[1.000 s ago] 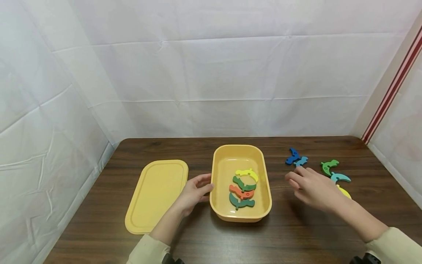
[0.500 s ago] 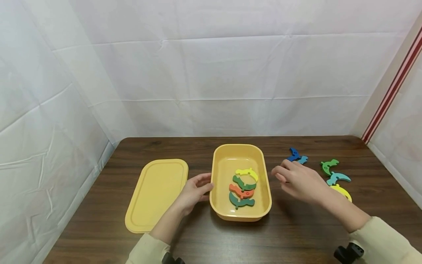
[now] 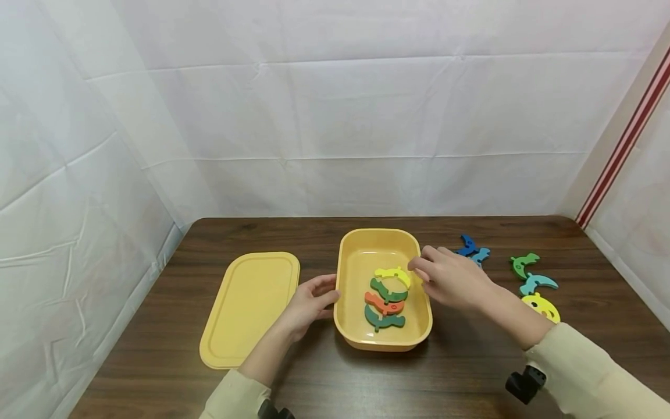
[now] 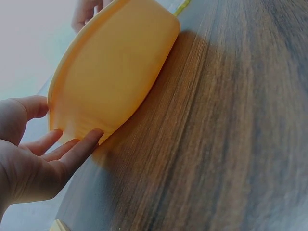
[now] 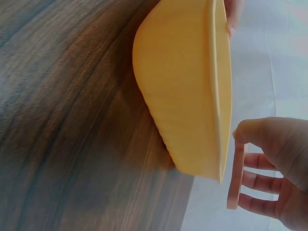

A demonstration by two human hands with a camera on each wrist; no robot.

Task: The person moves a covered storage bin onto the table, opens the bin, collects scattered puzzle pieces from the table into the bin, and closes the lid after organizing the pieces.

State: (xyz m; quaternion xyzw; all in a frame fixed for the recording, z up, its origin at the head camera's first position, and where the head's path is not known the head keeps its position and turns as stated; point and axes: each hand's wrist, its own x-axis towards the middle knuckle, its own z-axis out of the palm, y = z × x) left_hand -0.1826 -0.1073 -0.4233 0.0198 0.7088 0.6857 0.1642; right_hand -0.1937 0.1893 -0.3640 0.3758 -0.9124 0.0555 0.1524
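Note:
A yellow plastic box [image 3: 361, 256] stands on the table with yellow, green, orange and teal curved toy pieces [image 3: 387, 321] inside. My left hand [image 3: 309, 305] rests against its left side; in the left wrist view the thumb touches the rim and the fairly straight fingers lie along the outer wall [image 4: 110, 67]. Over the box's right rim is my right hand [image 3: 452, 276]. It pinches a flat orange toy piece [image 5: 237, 175] between thumb and fingers, seen edge-on in the right wrist view beside the rim. The head view hides this piece behind the fingers.
A yellow lid [image 3: 251, 308] lies flat to the left of the box. On the right lie dark blue [image 3: 467, 244], light blue [image 3: 481, 255], green [image 3: 523, 265] and turquoise [image 3: 538, 283] pieces, plus a round yellow face piece [image 3: 541, 307]. White sheeting [image 3: 335, 116] hangs behind the table.
My right hand has moved left from beside the blue pieces to the box's right rim, uncovering the yellow face piece. The left hand and box have stayed put.

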